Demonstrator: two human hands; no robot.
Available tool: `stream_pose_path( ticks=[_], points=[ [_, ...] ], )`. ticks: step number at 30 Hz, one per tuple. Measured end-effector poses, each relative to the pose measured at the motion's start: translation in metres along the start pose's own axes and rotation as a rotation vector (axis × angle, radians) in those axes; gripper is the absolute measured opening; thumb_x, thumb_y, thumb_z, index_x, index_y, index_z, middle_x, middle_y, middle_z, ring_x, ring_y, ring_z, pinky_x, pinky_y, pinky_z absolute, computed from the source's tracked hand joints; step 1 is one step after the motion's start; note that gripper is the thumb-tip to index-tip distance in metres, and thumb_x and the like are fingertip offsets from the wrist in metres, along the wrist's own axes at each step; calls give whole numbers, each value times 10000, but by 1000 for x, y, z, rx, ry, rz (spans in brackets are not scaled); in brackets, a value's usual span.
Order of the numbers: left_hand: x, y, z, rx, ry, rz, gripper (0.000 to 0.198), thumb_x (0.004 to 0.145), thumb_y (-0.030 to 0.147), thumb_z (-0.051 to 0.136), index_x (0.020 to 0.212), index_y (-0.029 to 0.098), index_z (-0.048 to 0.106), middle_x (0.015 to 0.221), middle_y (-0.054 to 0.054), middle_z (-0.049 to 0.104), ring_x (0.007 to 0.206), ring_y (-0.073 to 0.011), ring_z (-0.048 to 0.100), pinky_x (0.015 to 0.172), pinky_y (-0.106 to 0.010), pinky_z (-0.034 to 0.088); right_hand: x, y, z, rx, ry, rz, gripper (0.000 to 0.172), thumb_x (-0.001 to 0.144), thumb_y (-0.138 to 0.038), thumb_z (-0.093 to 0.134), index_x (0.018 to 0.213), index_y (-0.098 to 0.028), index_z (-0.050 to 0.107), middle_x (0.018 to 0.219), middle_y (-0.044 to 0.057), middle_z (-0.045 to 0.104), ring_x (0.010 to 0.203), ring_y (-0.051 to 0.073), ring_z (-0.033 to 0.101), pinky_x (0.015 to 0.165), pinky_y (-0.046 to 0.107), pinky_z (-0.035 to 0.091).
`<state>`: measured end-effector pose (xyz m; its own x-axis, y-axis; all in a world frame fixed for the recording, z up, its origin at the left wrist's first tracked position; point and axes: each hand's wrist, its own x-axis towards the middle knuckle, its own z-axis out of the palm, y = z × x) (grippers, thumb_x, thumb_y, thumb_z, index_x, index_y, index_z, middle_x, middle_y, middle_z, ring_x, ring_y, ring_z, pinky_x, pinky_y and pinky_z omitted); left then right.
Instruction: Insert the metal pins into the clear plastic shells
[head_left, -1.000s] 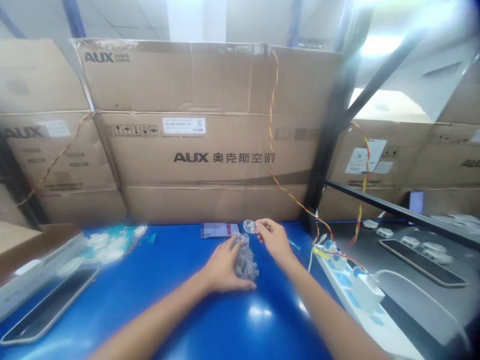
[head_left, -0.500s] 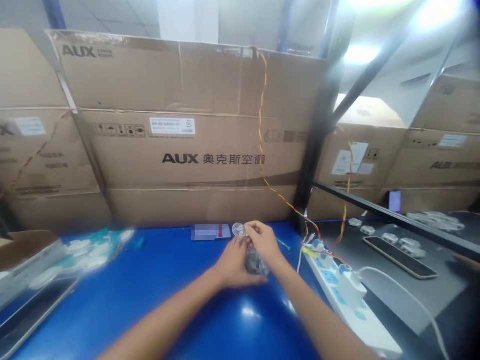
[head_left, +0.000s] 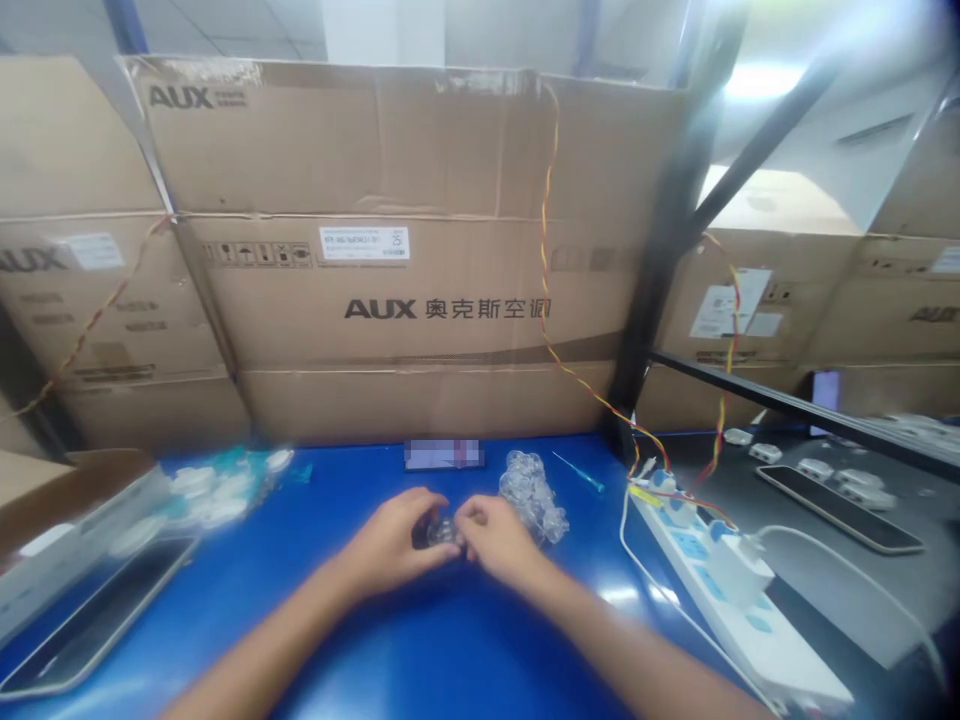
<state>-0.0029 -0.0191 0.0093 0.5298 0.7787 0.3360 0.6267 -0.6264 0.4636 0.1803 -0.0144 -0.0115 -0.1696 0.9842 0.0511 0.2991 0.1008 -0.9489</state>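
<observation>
My left hand point(head_left: 390, 540) and my right hand point(head_left: 491, 535) meet above the blue work surface point(head_left: 360, 640), both closed on a small clear plastic piece point(head_left: 442, 532). The fingers hide most of it, so its exact shape is hidden. To the right of my right hand lies a crumpled clear plastic bag point(head_left: 531, 495) holding transparent parts. It touches neither hand as far as I can tell.
A blurred phone point(head_left: 442, 455) lies at the back edge. A thin blue tool point(head_left: 577, 470) sits near the bag. A white power strip point(head_left: 697, 560) runs along the right, with a dark tablet point(head_left: 97, 610) and bagged white parts point(head_left: 217, 490) at left. Cardboard AUX boxes point(head_left: 375, 300) stand behind.
The round clear piece has come down from the back of the surface into both hands. The bag has shifted right and my left hand has left it. The hands are now together.
</observation>
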Motion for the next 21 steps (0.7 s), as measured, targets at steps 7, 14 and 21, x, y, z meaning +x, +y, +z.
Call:
stream_pose_path(
  ticks=[7,14,21],
  points=[
    [1,-4,6,17,-60,33,259,795,404,635,945,199,682,871,-54,608,803,-183,561,730,-264,430,0,6,-2,-237,4,-42,152,761,-138,483,722,-188,621,577,-8,634,423,124,552,422,209,369],
    [0,-7,12,64,-71,25,241,814,411,619,914,203,691,924,-56,587,845,-186,558,774,-271,433,-7,6,-3,-672,120,-289,127,754,-143,558,762,-214,663,789,45,634,721,182,584,650,271,408],
    [-1,-1,17,12,-29,9,205,840,362,593,940,192,650,877,-46,565,801,-173,531,709,-259,416,-4,5,-4,-698,85,-246,94,748,-153,570,763,-205,646,761,31,636,675,161,556,583,242,349]
  ],
)
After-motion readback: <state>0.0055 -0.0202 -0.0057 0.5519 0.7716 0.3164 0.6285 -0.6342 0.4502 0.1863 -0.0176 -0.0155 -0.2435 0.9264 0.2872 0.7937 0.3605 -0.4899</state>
